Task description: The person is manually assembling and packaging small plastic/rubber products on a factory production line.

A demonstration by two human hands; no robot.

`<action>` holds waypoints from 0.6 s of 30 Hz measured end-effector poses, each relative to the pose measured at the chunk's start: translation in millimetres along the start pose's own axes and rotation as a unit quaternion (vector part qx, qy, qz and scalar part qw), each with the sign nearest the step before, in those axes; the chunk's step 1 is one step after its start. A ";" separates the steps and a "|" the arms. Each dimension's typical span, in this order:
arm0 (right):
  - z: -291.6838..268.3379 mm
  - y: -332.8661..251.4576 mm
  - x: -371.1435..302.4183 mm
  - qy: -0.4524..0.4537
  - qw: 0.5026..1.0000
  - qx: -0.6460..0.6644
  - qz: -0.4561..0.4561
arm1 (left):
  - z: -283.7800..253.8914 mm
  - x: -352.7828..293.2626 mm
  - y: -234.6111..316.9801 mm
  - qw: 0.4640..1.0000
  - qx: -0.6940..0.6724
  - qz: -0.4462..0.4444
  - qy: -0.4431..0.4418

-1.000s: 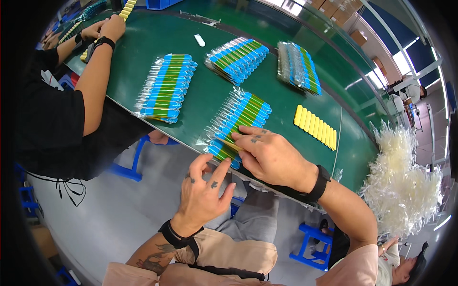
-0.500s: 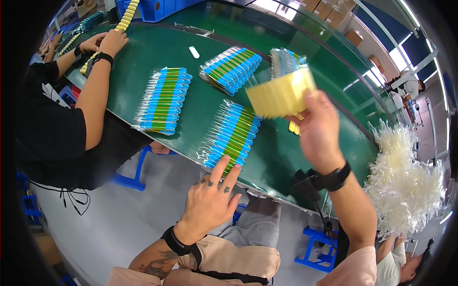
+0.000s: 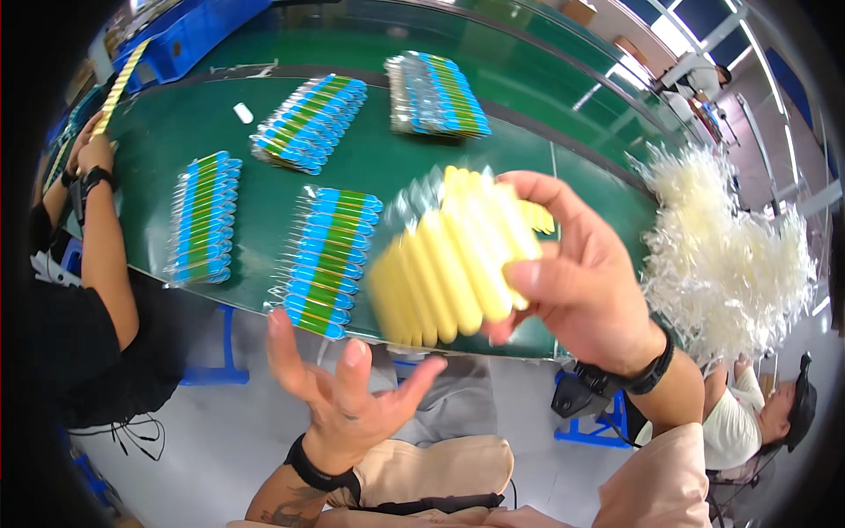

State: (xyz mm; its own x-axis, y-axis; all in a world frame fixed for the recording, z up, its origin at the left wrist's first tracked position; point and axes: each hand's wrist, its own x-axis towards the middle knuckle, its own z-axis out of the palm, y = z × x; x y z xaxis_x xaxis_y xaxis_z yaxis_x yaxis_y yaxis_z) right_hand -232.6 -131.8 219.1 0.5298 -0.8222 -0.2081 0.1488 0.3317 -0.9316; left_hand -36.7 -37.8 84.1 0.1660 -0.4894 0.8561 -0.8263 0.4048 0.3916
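While the right hand (image 3: 585, 286) clamps a yellow ribbed pack (image 3: 449, 255) over the green surface (image 3: 255, 238), the left hand (image 3: 352, 396) is separate, fingers spread, near the closest blue-and-green stack (image 3: 330, 260); can't tell if they touch. Pack's left end blurred.

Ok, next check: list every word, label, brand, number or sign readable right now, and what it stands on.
No text can be read in this view.
Row of yellow bars in the right hand: motion-blurred, no lettering discernible.
Blue-and-green stacks on the table: colour bands only, no legible print.
Blue bin and background cardboard box: any markings are too small or blurred to read.
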 end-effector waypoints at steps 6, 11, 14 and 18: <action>-42.4 5.0 -45.4 0.004 0.992 -0.018 0.122 | 6.4 18.5 5.0 0.972 -0.197 -0.019 -0.125; -75.3 42.8 -87.6 -0.058 0.978 -0.190 0.067 | 9.7 23.7 10.6 0.917 -0.328 -0.033 -0.226; -89.4 54.5 -99.8 -0.073 0.943 -0.322 0.034 | 13.7 27.6 13.9 0.894 -0.330 -0.002 -0.304; -100.2 56.6 -101.4 -0.012 0.832 -0.539 -0.130 | 18.1 36.3 17.3 0.875 -0.299 0.068 -0.375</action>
State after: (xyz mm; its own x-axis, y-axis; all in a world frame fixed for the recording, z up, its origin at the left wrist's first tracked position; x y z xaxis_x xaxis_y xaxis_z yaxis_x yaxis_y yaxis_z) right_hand -361.6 -76.0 157.6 0.6149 -0.7878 0.0365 -0.5678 -0.4743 -0.6728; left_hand -54.7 -62.6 115.8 -0.4974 -0.6832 0.5346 -0.3436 0.7210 0.6017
